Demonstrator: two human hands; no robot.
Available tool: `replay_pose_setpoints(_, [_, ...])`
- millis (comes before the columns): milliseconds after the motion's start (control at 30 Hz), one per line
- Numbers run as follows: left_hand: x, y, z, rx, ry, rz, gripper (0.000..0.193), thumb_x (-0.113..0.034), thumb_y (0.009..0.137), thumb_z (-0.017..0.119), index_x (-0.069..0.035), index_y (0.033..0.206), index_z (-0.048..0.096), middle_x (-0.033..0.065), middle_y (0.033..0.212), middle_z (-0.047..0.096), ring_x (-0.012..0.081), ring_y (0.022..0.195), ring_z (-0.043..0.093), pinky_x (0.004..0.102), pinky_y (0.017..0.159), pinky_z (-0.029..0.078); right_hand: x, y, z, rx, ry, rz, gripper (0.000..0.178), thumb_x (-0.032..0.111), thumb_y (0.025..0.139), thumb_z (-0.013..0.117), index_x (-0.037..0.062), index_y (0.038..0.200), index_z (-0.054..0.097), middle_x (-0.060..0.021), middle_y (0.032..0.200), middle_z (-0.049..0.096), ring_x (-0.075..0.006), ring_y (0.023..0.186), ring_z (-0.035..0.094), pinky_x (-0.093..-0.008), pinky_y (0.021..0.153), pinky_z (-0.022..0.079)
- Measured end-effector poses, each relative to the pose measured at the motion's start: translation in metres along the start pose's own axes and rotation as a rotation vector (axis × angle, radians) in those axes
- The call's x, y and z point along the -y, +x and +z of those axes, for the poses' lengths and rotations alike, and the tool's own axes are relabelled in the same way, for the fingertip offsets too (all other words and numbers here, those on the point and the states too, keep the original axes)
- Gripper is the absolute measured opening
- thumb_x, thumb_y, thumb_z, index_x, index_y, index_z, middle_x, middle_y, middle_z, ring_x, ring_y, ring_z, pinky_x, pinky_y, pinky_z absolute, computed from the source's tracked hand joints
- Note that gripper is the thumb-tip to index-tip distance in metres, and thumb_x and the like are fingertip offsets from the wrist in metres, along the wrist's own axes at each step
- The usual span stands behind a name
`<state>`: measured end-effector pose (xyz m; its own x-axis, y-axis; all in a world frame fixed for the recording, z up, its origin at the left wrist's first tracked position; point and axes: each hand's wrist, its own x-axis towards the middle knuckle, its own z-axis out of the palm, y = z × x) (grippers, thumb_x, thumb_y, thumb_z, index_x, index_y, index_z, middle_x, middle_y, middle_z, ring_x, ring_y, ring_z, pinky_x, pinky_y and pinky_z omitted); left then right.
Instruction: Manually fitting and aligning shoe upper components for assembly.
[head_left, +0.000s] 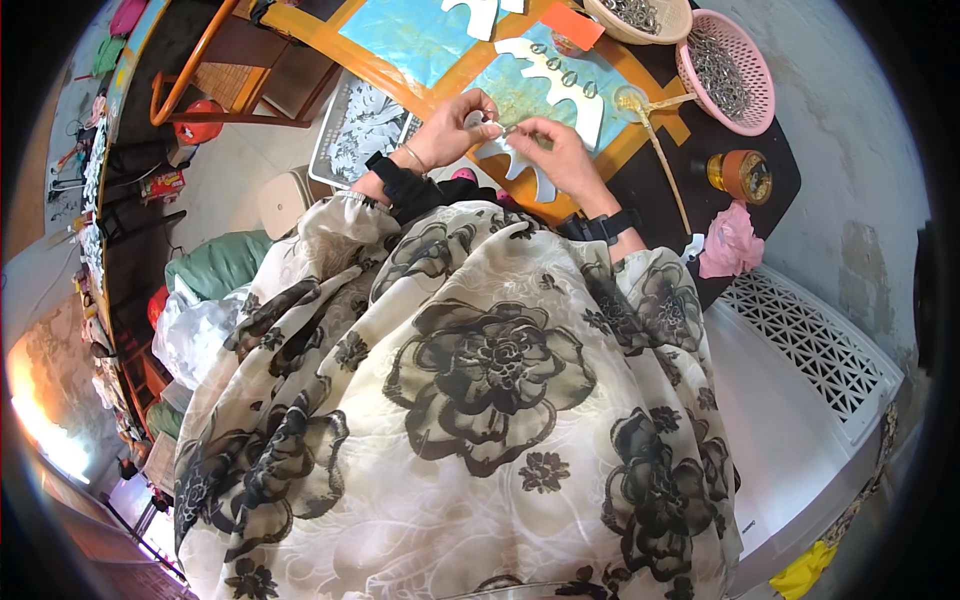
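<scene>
Both my hands meet over the near edge of the table around a white scalloped piece (pixel 517 174) with curved cutouts. My left hand (pixel 452 128) pinches its left upper part between thumb and fingers. The fingers of my right hand (pixel 561 158) are closed at its top edge; any small part between the fingertips is too tiny to make out. Just beyond lies a similar white piece (pixel 586 112) with several metal rings (pixel 553 64) in a row on it. Beside that stands a small round pot (pixel 630 98) of pale paste, with a paste-coated stick (pixel 668 172) near it.
A pink basket (pixel 765 96) and a beige basket (pixel 676 25) hold metal rings at the far right. Near them are an amber jar (pixel 740 176) and a crumpled pink bag (pixel 732 240). A crate of white pieces (pixel 368 125) stands left; a white plastic crate (pixel 810 350) sits right.
</scene>
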<state>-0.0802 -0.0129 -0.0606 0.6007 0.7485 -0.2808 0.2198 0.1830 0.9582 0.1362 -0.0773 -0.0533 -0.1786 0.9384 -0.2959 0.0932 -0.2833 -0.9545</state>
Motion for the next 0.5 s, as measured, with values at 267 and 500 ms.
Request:
replay_pose_setpoints(267, [-0.029, -0.015, 0.004, 0.192, -0.482, -0.18, 0.019, -0.01, 0.094, 0.071, -0.009, 0.108, 0.059, -0.003, 0.099, 0.061, 0.0056, 0.091, 0.057, 0.0209, 0.08, 0.045, 0.026, -0.021, 0.001, -0.013, -0.155, -0.335, 0.02, 0.014, 0.088, 0.076, -0.0003, 0.081, 0.064, -0.004, 0.076, 0.057, -0.014, 0.075, 0.053, -0.0295, 0.069, 0.043])
replay_pose_setpoints(500, [-0.03, -0.015, 0.015, 0.148, -0.833, -0.336, 0.044, -0.046, 0.104, 0.055, -0.01, 0.127, 0.059, 0.0009, 0.116, 0.064, 0.009, 0.103, 0.062, 0.0278, 0.085, 0.055, 0.019, -0.035, -0.002, -0.119, 0.117, -0.091, 0.027, 0.018, 0.094, 0.075, 0.0008, 0.077, 0.062, 0.0072, 0.069, 0.051, -0.0024, 0.069, 0.041, -0.0224, 0.061, 0.035])
